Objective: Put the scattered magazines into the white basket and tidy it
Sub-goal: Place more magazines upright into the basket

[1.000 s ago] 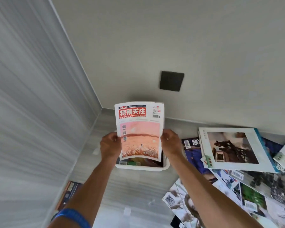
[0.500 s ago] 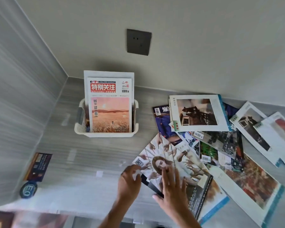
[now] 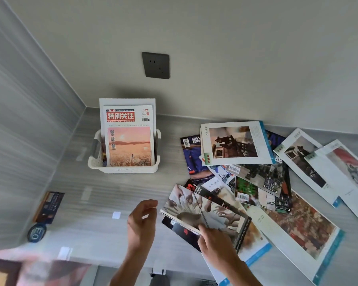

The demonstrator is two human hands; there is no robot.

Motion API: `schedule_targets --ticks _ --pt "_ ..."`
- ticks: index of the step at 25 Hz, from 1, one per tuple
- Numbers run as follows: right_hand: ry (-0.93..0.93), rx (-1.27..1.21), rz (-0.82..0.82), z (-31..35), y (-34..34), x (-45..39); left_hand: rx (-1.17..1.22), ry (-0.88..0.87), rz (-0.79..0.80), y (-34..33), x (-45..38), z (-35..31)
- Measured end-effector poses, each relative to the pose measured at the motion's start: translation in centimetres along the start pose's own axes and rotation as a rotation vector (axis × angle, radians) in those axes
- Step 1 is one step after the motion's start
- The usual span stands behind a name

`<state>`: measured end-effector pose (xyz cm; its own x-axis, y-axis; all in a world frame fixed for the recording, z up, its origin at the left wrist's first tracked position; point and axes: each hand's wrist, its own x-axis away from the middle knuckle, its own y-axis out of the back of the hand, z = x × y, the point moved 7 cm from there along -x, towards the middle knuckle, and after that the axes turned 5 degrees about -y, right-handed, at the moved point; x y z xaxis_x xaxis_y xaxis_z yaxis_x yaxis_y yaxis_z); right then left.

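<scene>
lying scattered, magazines [image 3: 256,182], grey countertop [image 3: 116,195], wall socket [image 3: 155,65]

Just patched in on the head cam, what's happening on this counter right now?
A person is clearing magazines into the white basket, where the pink-cover magazine stands upright in front of others. The right hand pinches the near edge of the magazine with many hands on its cover, lifting it off the pile. The left hand hovers beside it, holding nothing. Many magazines lie scattered on the counter to the right.
</scene>
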<state>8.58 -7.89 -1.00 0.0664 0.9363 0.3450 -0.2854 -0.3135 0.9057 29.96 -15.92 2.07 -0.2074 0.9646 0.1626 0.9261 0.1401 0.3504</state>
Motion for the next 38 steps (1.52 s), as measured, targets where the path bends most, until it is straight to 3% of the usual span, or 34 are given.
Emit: schedule_targets --ticks 4,6,8,9,11,13,16,21,24,28,31,35,38 --pt "-0.13 -0.736 0.272 -3.3 2.6 0.2 0.085 0.126 -0.04 -0.1 1.4 0.9" --pt "-0.149 -1.009 0.389 -4.6 5.0 0.4 0.067 0.062 0.154 -2.1 1.9 -0.7" --pt "-0.016 -1.107 0.381 -4.6 8.3 0.6 0.278 0.065 0.426 -4.9 2.1 -2.5" --pt "0.01 -1.128 0.338 -4.7 9.5 0.6 0.404 0.074 0.506 -5.9 2.1 -3.4" --pt "-0.034 -1.094 0.149 -5.4 11.3 0.2 0.509 0.062 0.479 -6.4 1.6 -4.3" --pt "-0.107 -0.997 -0.045 -6.1 12.1 -0.1 0.471 0.011 0.388 -6.1 1.1 -4.4" --pt "-0.128 -0.994 -0.182 -6.7 11.6 0.3 0.296 -0.162 0.364 -5.7 1.0 -5.2" --pt "-0.364 -0.912 -0.123 -7.4 6.8 1.2 -0.06 -0.193 0.376 -6.3 2.3 -2.5" --pt "-0.397 -0.896 -0.172 -7.9 5.7 1.3 -0.093 -0.191 0.292 -6.2 2.3 -1.9" --pt "-0.419 -0.877 -0.072 -6.9 4.6 1.0 -0.097 -0.182 0.295 -5.5 1.9 -1.8" --pt "-0.327 -0.846 -0.088 -4.3 7.7 -1.3 -0.055 -0.174 0.198 -3.4 -0.2 -3.3" --pt "-0.096 -1.07 -0.197 3.6 14.7 -7.0 0.117 -0.26 -0.033 3.5 -7.7 -8.2" --pt "-0.065 -1.203 -0.318 9.2 18.4 -12.8 0.272 -0.343 -0.066 7.5 -14.5 -11.2"
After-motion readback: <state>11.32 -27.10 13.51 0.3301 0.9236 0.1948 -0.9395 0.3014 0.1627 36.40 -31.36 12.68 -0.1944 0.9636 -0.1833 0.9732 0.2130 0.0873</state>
